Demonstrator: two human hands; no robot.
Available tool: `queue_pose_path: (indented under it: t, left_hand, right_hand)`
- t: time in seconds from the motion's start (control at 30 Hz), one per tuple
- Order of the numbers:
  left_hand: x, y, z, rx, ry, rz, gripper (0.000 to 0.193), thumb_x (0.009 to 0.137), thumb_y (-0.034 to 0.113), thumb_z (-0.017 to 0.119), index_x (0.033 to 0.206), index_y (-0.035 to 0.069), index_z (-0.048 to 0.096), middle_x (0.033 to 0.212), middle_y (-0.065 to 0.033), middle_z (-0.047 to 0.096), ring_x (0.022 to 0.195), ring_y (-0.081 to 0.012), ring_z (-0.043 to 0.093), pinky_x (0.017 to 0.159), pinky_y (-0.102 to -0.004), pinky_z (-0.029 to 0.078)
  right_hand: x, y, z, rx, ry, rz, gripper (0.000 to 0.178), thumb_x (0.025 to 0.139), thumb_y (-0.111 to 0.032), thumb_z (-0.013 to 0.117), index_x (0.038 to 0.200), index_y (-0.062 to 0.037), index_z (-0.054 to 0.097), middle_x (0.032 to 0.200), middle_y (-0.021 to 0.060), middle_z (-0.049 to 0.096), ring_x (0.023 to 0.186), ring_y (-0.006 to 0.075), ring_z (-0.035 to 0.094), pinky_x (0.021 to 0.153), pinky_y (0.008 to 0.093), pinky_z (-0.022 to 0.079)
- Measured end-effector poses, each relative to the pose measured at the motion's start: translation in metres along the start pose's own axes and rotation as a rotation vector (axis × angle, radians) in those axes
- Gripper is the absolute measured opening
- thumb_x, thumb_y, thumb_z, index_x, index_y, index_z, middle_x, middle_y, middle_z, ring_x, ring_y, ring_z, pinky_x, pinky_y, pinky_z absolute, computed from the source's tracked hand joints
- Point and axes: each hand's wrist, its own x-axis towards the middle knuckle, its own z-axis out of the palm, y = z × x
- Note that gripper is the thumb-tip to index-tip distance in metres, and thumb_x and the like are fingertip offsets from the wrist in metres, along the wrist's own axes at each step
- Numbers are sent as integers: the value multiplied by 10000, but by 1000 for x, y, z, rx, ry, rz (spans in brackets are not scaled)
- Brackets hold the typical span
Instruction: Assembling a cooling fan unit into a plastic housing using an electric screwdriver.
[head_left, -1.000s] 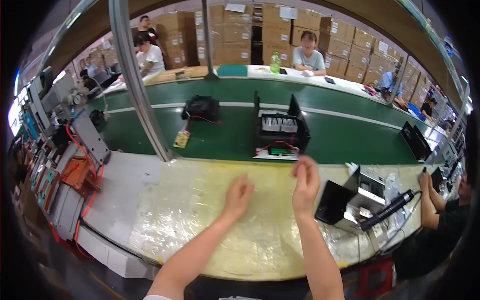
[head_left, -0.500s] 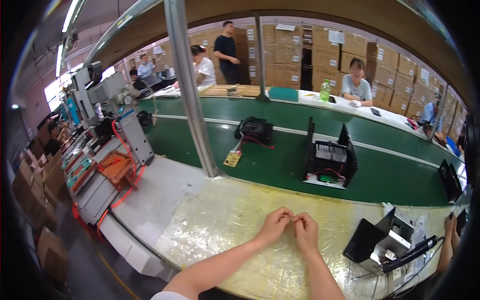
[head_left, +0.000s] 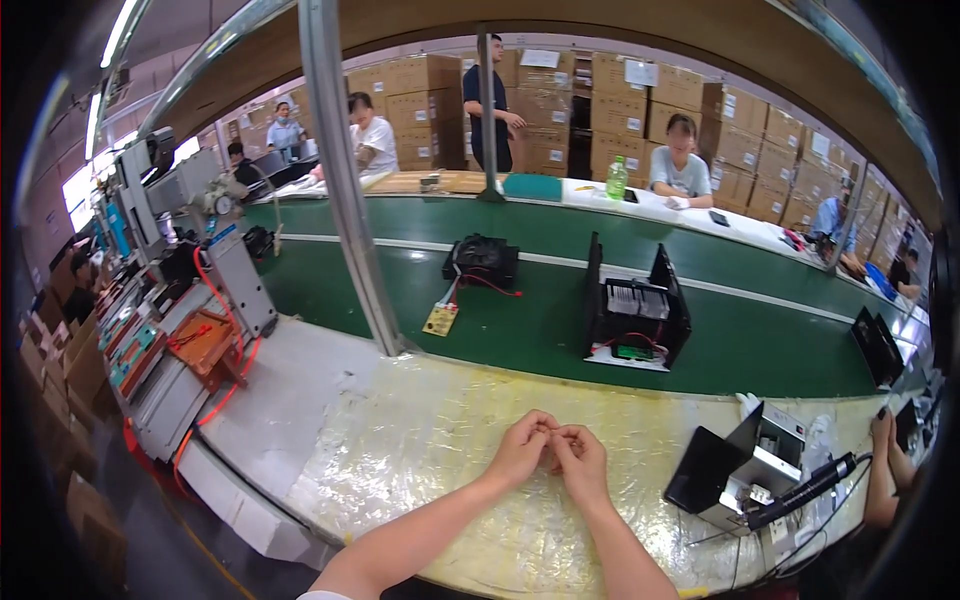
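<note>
My left hand (head_left: 520,450) and my right hand (head_left: 582,462) are pressed together over the plastic-covered workbench (head_left: 400,450), fingertips pinched against each other. Whatever lies between the fingers is too small to make out. Beyond them runs the green conveyor belt (head_left: 760,340), carrying an open black chassis (head_left: 636,316) with a fan and wiring, and a smaller black unit (head_left: 482,262) with a loose circuit board. At my right stands another black chassis (head_left: 740,465) with a powered screwdriver (head_left: 800,488) lying across it.
A metal post (head_left: 345,190) rises at the belt's near edge. Machinery with red cables (head_left: 190,330) fills the left. A neighbour's hand (head_left: 885,450) works at the right. Several people sit or stand across the belt before stacked cardboard boxes (head_left: 610,105).
My hands were apart and raised a second ago; they have come together with fingertips pinched. The view has swung left, so the belt items sit further right in the picture.
</note>
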Motion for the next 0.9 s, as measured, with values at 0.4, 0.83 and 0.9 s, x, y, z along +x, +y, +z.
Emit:
queue_pose_path:
  t: [0.4,0.83,0.9]
  left_hand:
    - [-12,6,-24,42,28,-21,152,953,2,462,1050,49,569,910,-7,577,819,-74,546,710,-215,450]
    - [-16,11,-55,77,106,63,53,1043,81,481,1096,82,486,813,-9,570,615,-53,517,503,-202,401]
    - [-16,15,-51,68,98,61,62,1040,77,494,1101,75,482,820,-11,573,620,-51,518,515,-196,396]
  right_hand:
    - [-10,2,24,-14,-25,19,148,991,-149,630,1078,-30,639,864,6,656,704,64,597,602,219,487]
    - [-6,8,60,165,-78,45,215,1015,-199,606,1137,-24,637,859,1,639,725,62,579,629,218,473]
    - [-7,6,59,168,-89,73,226,1017,-213,606,1139,-26,641,850,-3,634,724,60,573,628,216,469]
